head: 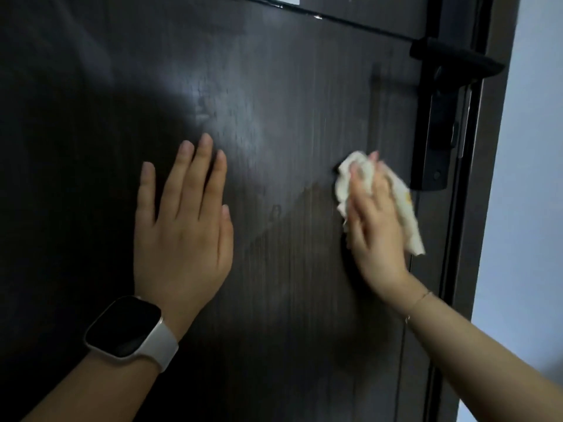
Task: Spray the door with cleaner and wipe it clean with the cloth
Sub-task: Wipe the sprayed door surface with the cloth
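Here, right hand (374, 226) presses white cloth (359, 181) flat against dark door (289, 102), just left of the lock plate (438, 132); cloth bunched under fingers. Left hand (182, 226) splayed open, empty, farther left.

Dark door (289, 269) prob. damp; white cloth (365, 175) crumpled.

The left hand (182, 220) lies flat on the dark door (289, 86), fingers spread and pointing up, with a watch (128, 327) on its wrist. Right of it, the right hand (374, 236) presses a crumpled white cloth (405, 214) against the door, just left of the black lock plate (438, 129) and below the handle (454, 57). A pale sheen marks the door above the left hand.
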`<state>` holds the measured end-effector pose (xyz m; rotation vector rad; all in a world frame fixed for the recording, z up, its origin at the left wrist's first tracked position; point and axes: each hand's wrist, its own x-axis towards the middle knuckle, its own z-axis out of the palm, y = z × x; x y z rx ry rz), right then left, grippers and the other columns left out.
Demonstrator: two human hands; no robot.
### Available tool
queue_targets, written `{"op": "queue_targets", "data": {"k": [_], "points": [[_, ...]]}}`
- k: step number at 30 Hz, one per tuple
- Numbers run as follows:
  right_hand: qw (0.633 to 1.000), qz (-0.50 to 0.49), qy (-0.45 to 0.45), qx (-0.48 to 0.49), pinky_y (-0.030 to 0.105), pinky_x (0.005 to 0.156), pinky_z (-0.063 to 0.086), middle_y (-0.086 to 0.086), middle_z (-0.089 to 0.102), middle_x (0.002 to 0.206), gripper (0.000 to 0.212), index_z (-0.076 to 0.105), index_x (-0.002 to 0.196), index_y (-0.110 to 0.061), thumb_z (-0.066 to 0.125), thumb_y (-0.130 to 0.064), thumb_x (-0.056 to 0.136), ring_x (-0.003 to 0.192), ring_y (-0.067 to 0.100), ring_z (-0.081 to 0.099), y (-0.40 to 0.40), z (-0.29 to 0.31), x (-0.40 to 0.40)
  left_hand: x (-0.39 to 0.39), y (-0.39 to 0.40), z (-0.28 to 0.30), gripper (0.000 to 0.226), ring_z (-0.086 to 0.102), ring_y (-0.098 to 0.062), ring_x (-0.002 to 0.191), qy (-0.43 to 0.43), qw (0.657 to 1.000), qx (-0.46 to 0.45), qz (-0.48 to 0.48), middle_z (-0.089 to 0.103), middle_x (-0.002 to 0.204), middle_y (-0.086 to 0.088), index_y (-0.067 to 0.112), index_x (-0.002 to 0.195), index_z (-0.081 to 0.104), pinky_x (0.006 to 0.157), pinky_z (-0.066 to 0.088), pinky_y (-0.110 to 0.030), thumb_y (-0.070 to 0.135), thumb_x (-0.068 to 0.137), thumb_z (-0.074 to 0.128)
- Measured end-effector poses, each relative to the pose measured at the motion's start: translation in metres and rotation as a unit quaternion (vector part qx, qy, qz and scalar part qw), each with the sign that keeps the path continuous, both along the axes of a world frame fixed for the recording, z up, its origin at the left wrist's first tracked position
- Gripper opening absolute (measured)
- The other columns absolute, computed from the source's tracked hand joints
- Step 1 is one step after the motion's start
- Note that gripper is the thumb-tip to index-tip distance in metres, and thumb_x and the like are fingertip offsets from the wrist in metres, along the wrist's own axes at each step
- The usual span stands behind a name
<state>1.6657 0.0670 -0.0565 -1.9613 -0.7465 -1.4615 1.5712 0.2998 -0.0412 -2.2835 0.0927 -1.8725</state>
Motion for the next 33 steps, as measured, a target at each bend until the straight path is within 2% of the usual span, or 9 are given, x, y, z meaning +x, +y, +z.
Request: {"op": "queue_targets", "data": {"k": [2,4,8,12,16,20,26,28,33], "points": [[0.994,-0.014,0.009,0.112,0.031,0.123,0.003,0.013,0.007,0.162,0.056,0.021,0.154,-0.014,0.034,-0.002,0.100,0.150,0.024,0.001,0.010,0.019,0.002,0.001,-0.001,0.000,0.055,0.012,-0.026,0.149,0.001,1.000,0.003,0.006,0.015,0.161,-0.012,0.004,0.152,0.023,0.120,0.008,-0.052,0.023,0.101,0.030],[0.993,-0.019,-0.010,0.115,0.037,0.123,0.002,0.017,0.003,0.161,0.065,0.019,0.154,-0.009,0.034,0.008,0.093,0.150,0.028,0.000,0.040,0.017,-0.006,0.002,-0.002,0.000,0.054,0.014,-0.026,0.149,-0.011,1.000,0.005,-0.013,0.018,0.161,-0.012,0.004,0.151,0.027,0.120,0.007,-0.052,0.020,0.100,0.033],[0.990,0.044,-0.075,-0.115,0.036,0.123,0.004,0.013,0.005,0.160,0.080,0.020,0.152,-0.008,0.054,0.011,0.083,0.150,0.028,0.002,0.100,-0.043,-0.038,-0.016,0.001,0.008,0.047,0.023,-0.029,0.145,-0.071,0.981,-0.031,-0.178,0.029,0.155,-0.013,0.003,0.138,0.049,0.120,0.008,-0.049,0.001,0.091,0.044],[0.951,0.086,-0.089,-0.284,0.033,0.122,0.009,0.009,0.011,0.160,0.087,0.021,0.151,-0.014,0.061,0.014,0.079,0.150,0.028,0.006,0.079,-0.042,-0.036,-0.034,0.011,0.029,0.047,0.026,-0.030,0.144,-0.092,0.986,-0.031,-0.139,0.032,0.154,-0.014,0.004,0.141,0.047,0.120,0.009,-0.049,0.003,0.094,0.043],[0.999,0.027,-0.017,-0.044,0.028,0.122,0.007,0.011,0.006,0.162,0.063,0.023,0.153,-0.019,0.045,0.000,0.097,0.149,0.022,0.003,0.030,0.019,-0.013,-0.026,0.035,0.040,0.055,0.015,-0.028,0.148,-0.018,1.000,0.020,-0.009,0.018,0.161,-0.012,0.012,0.152,0.025,0.120,0.007,-0.052,0.024,0.100,0.037],[0.994,0.003,-0.010,0.110,0.041,0.123,0.000,0.014,0.000,0.162,0.061,0.016,0.155,-0.015,0.035,-0.001,0.098,0.149,0.020,-0.006,0.056,0.036,-0.013,-0.017,0.043,0.027,0.059,0.013,-0.025,0.149,-0.006,0.998,0.041,0.042,0.015,0.161,-0.010,0.009,0.154,0.019,0.121,0.008,-0.049,0.033,0.102,0.031],[0.951,0.099,-0.131,-0.263,0.035,0.123,0.009,0.016,0.017,0.158,0.056,0.031,0.148,-0.009,0.048,-0.001,0.095,0.149,0.028,0.011,0.091,0.021,-0.040,-0.018,0.045,0.028,0.056,0.015,-0.025,0.149,-0.008,0.999,0.040,0.035,0.017,0.161,-0.011,0.006,0.153,0.021,0.121,0.011,-0.048,0.029,0.103,0.028],[0.968,0.062,-0.117,-0.213,0.033,0.122,0.008,0.014,0.015,0.158,0.053,0.032,0.149,-0.009,0.042,-0.005,0.097,0.149,0.023,0.008,0.058,0.040,-0.024,-0.018,0.046,0.028,0.056,0.015,-0.026,0.149,-0.006,0.999,0.038,0.030,0.017,0.161,-0.011,0.007,0.154,0.020,0.120,0.011,-0.049,0.029,0.103,0.028],[0.991,-0.018,-0.032,0.125,0.050,0.120,0.011,0.021,0.012,0.159,0.056,0.023,0.152,-0.008,0.033,-0.002,0.098,0.148,0.034,0.008,0.033,0.086,-0.003,-0.015,0.046,0.027,0.056,0.014,-0.025,0.149,-0.020,0.999,0.036,0.018,0.015,0.162,-0.010,0.007,0.154,0.019,0.120,0.012,-0.050,0.028,0.103,0.028]]}}
